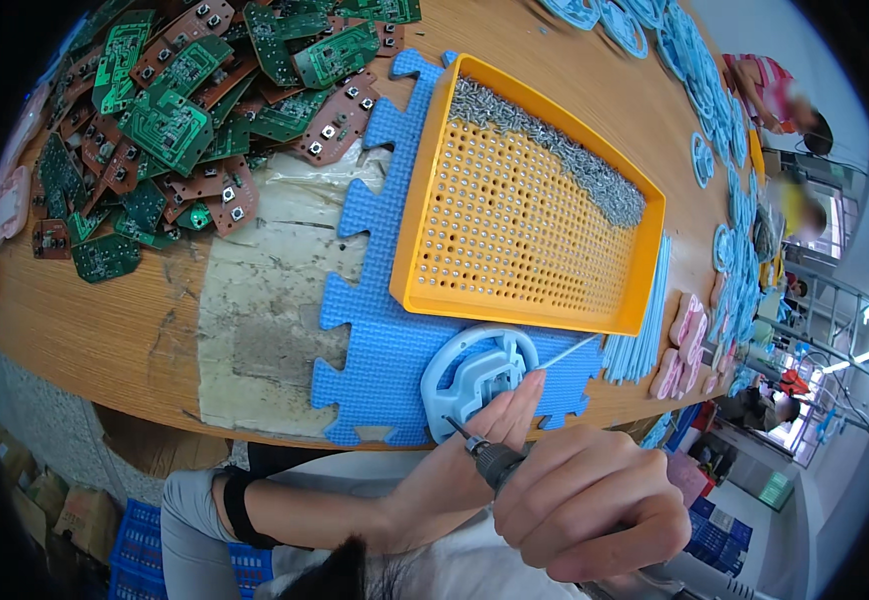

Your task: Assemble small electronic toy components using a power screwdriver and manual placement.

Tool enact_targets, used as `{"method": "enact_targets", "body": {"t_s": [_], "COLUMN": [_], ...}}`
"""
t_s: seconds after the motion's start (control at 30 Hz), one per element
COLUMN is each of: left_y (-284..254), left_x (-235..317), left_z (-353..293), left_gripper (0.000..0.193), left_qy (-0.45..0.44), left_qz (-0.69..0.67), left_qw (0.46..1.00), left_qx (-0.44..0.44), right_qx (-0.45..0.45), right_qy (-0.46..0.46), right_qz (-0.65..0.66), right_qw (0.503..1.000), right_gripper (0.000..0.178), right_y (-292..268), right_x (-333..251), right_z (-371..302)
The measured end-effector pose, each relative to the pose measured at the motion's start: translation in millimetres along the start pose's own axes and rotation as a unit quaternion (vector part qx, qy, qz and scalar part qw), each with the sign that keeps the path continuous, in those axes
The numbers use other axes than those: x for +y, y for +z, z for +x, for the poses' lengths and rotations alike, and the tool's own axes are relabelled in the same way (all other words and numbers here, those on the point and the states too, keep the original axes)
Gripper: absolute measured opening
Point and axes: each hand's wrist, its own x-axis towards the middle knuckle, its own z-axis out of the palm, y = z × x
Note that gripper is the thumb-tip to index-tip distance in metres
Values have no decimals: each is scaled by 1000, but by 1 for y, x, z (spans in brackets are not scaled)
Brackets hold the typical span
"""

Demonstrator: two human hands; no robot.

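Pink parts (10,210) are sitting along the left edge of the surface (125,320). Next, a heaped pile of green and brown circuit boards (170,125) is covering the far left part, some boards overlapping a worn whitish sheet (255,340). Sheet is running to the near edge. Blue foam mat (370,350) is lying right of it, also reaching the near edge. Left hand (445,475) is coming over the near edge, fingers extended and held together, resting against the light blue housing (480,378); thumb is hiding, so can't tell if it is gripping. Housing is lying on the mat close to the near edge, its hollow side showing. Orange tray (530,215) is standing on the mat just beyond, its holed plate carrying loose silver screws (555,150) at the far side. Driver (498,463) is pointing its bit at the housing's near side; right hand (595,500) is closing tightly around it. Light blue strips (640,335) are lying right of the tray, then more pink pieces (690,335), then blue rings (725,245) are piling toward the right edge
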Motion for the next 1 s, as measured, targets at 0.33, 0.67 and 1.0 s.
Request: {"method": "enact_targets", "body": {"t_s": [0.33, 0.67, 1.0], "left_y": [1, 2, 3], "left_x": [-12, -10, -5], "left_z": [-7, -5, -2], "left_gripper": [50, 52, 53], "left_qy": [16, 31, 26], "left_qz": [-87, -94, -34], "left_qw": [996, 995, 998], "left_qx": [24, -3, -42], "right_qx": [-20, -29, 36], "right_qy": [-55, -38, -36], "right_qz": [-1, 9, -112], "right_qw": [998, 999, 992], "right_gripper": [9, 7, 29], "right_y": [13, 2, -41], "right_x": [20, 14, -25], "right_z": [-2, 8, 30]}}
